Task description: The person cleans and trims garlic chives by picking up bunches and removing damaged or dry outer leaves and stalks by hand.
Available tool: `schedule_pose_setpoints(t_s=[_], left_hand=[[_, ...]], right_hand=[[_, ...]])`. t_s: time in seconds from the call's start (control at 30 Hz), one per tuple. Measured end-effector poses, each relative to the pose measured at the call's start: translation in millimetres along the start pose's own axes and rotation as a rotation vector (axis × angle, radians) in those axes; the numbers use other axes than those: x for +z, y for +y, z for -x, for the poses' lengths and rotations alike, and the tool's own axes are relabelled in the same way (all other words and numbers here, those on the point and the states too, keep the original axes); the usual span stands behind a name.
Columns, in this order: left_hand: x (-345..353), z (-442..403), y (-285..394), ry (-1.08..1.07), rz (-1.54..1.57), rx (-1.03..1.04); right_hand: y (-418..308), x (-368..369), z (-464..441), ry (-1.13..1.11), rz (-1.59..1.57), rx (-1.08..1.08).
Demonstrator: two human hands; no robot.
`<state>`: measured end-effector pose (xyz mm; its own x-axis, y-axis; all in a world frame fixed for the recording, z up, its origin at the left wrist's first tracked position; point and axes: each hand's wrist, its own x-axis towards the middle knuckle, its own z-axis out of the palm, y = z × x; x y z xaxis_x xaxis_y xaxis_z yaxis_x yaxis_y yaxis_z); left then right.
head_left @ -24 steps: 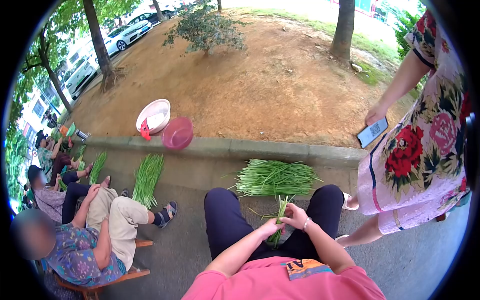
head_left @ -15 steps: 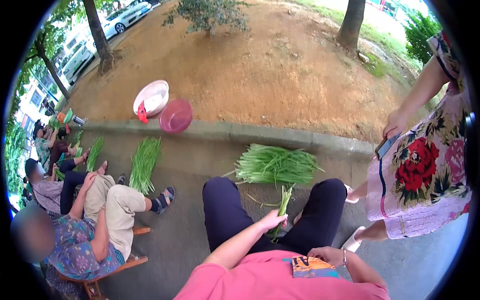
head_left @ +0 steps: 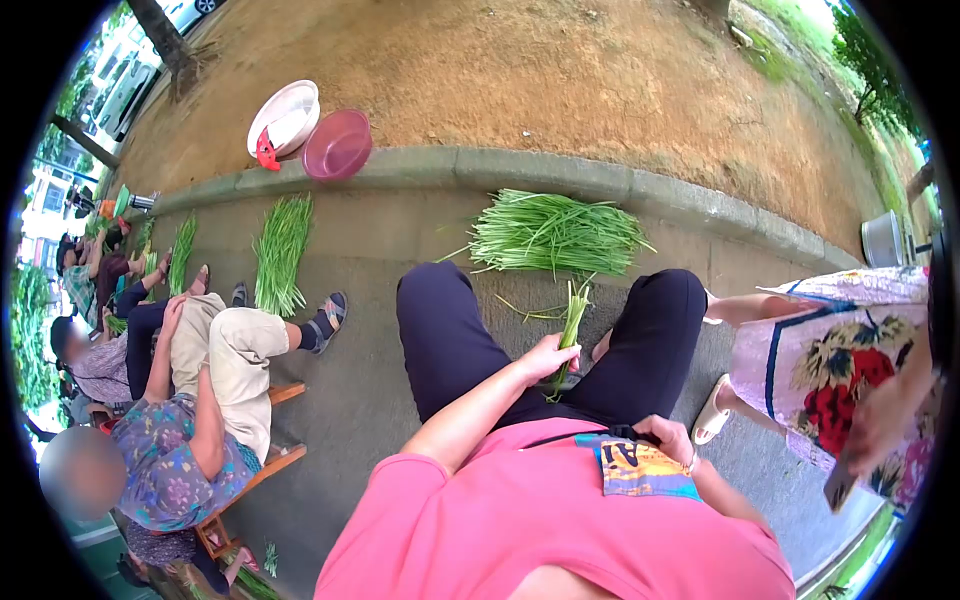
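Note:
Between my knees, my left hand (head_left: pixel 548 360) is wrapped round a small bunch of green stalks (head_left: pixel 573 318), held roughly upright. My right hand (head_left: pixel 667 436) is at my waist, at the right edge of the printed patch (head_left: pixel 648 467) on my pink shirt. Its fingers are curled at the dark waistband, and what they hold, if anything, is too small to tell. A large pile of green stalks (head_left: pixel 556 232) lies on the ground beyond my knees. A few loose stalks (head_left: pixel 532 311) lie nearer to me.
A person in a floral dress (head_left: pixel 850 370) stands close at my right, holding a phone (head_left: pixel 840 487). Seated people line my left, one on a wooden chair (head_left: pixel 285 463). A pink basin (head_left: pixel 337 145) and a white basin (head_left: pixel 284 118) sit by the kerb (head_left: pixel 420 168).
My right hand has left the stalks and moved down to my waist, while my left hand keeps the bunch. The view has tilted downward. The standing person's phone has moved lower.

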<state>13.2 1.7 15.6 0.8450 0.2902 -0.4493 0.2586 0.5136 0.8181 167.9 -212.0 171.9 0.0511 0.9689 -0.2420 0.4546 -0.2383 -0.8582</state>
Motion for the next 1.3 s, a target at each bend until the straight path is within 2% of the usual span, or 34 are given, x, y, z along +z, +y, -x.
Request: schedule_pose_setpoints(t_s=[0.2,0.47,0.53,0.8,0.87,0.9,1.03,1.1,1.17,1.3], left_hand=[[5,15,14,0.022,-0.055,0.031],[7,14,35,0.03,-0.011,0.113],[6,14,42,-0.011,0.003,0.123],[-12,19,74,-0.048,0.108,0.195],[-15,21,79,-0.085,0.178,0.207],[-17,22,81,-0.087,0.175,0.211],[-20,21,89,-0.188,0.267,0.198],[-21,18,94,-0.255,0.306,0.198],[-22,14,104,-0.275,0.295,0.184],[-24,-5,119,-0.27,0.33,0.149]], right_hand=[[-10,10,-42,-0.154,-0.062,-0.189],[-24,14,-79,-0.255,-0.087,-0.277],[-15,15,-78,-0.363,-0.089,-0.171],[-9,-3,-71,-0.543,-0.215,0.044],[-8,-13,-74,-0.579,-0.304,0.201],[-8,-12,-78,-0.457,-0.211,0.009],[-11,-13,-98,-0.146,-0.058,0.044],[-5,-11,-118,-0.015,-0.12,0.027],[7,-10,-148,0.095,-0.313,0.003],[-18,-22,-209,0.231,-0.553,0.002]])
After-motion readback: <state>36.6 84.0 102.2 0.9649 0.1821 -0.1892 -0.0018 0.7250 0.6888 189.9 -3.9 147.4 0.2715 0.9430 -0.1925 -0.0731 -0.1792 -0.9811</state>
